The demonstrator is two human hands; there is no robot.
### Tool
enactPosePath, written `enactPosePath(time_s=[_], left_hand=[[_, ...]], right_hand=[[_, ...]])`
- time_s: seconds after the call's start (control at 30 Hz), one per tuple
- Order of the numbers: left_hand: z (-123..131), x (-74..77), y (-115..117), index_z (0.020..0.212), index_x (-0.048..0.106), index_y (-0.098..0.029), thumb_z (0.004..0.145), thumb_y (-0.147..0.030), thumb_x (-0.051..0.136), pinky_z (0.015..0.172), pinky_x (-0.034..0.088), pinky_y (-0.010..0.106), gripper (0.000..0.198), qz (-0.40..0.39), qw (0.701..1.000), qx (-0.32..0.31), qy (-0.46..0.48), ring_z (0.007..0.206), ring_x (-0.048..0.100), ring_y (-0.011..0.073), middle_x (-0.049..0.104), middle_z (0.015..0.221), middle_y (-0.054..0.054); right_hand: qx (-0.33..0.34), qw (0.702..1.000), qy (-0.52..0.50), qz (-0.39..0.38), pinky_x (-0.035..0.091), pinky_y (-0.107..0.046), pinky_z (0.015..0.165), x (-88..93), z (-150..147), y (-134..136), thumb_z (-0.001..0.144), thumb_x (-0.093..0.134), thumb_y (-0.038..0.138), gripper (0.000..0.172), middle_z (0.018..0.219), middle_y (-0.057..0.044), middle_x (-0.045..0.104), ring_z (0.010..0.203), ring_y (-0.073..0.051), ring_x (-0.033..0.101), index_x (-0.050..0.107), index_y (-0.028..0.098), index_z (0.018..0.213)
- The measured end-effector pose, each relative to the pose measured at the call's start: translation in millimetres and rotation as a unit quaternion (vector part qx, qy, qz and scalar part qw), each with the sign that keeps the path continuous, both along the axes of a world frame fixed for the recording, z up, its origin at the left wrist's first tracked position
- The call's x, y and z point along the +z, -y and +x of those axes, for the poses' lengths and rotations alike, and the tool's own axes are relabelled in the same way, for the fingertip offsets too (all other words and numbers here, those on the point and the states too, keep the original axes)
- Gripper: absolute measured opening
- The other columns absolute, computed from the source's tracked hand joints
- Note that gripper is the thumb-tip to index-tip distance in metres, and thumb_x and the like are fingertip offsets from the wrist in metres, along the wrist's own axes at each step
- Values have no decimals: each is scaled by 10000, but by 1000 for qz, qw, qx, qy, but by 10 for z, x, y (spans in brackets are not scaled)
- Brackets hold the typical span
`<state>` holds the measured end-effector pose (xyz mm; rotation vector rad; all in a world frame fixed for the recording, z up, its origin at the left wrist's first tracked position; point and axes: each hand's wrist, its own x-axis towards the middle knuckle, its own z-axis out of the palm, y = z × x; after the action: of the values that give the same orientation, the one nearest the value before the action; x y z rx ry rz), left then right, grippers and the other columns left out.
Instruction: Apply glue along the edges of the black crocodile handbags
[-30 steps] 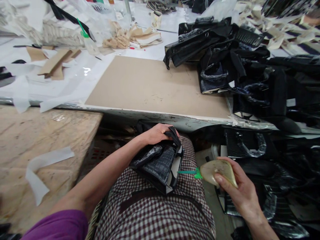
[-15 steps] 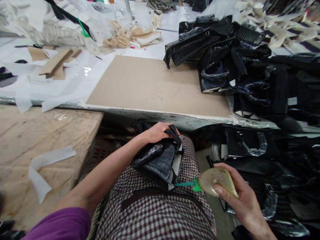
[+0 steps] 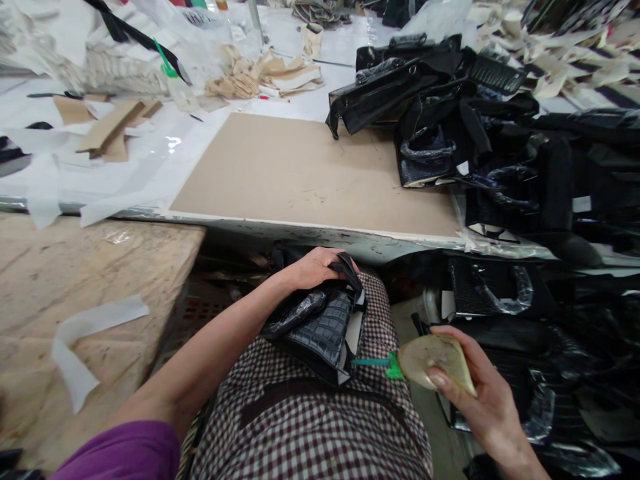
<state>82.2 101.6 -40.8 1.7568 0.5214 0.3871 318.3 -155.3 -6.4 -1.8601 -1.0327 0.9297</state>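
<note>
On the brown-and-white checked cloth point(image 3: 320, 433) over the person's lap rests a black crocodile-pattern handbag point(image 3: 323, 330). From it, at about four o'clock, the right hand point(image 3: 473, 377) is wrapped around a yellowish squeeze bottle point(image 3: 435, 360), its thin teal nozzle point(image 3: 370, 362) at the bag's pale side; contact is unclear. The left hand point(image 3: 320, 267) clasps the bag's top at twelve o'clock. Beyond lie a brown board point(image 3: 310, 173) at twelve and heaped black handbags point(image 3: 450, 113) at one.

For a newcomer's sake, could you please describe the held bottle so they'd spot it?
Find the checkered cloth below the white table. To its right, the right hand holds the yellowish bottle, darker than the whitish bottle on the table.
</note>
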Motion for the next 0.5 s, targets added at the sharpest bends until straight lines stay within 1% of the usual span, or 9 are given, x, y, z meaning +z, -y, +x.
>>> enactPosePath(time_s=[0.13, 0.2, 0.27, 0.37, 0.5], left_hand=[[-7, 0, 2, 958, 768, -154, 850, -218, 668, 926, 503, 324, 160, -4, 1000, 12, 0, 972, 671, 201, 722, 994, 73], [-12, 1, 7, 957, 766, -156, 853, -220, 671, 930, 504, 335, 156, -8, 1000, 10, 3, 972, 670, 204, 722, 995, 73], [-16, 2, 12, 960, 764, -156, 851, -206, 671, 936, 503, 345, 152, -12, 1000, 6, 10, 978, 670, 206, 723, 999, 74], [-15, 2, 10, 968, 761, -143, 847, -193, 671, 914, 510, 337, 158, -22, 1000, 9, 15, 960, 673, 203, 723, 987, 77], [-6, -6, -4, 972, 766, -139, 851, -201, 672, 930, 502, 334, 165, -1, 1000, -1, 9, 973, 671, 204, 718, 996, 81]], right_hand=[[-28, 999, 9, 15, 586, -264, 678, -93, 49, -115, 735, 803, 511, 542, 1021, -57, 707, 823, -227, 686, 635, 238, 1172], [-40, 999, 2, 17, 583, -267, 671, -114, 62, -157, 753, 792, 508, 534, 1018, -57, 698, 826, -226, 683, 624, 235, 1180], [-48, 999, -3, 16, 582, -277, 691, -126, 74, -189, 770, 783, 501, 531, 1035, -57, 687, 849, -228, 680, 610, 240, 1199], [-58, 998, 19, 18, 575, -318, 757, -152, 90, -237, 769, 783, 512, 559, 1085, -74, 668, 914, -250, 669, 597, 233, 1216], [-49, 996, 64, 37, 561, -378, 790, -237, 97, -284, 765, 773, 535, 577, 1115, -98, 649, 950, -283, 655, 588, 221, 1213]])
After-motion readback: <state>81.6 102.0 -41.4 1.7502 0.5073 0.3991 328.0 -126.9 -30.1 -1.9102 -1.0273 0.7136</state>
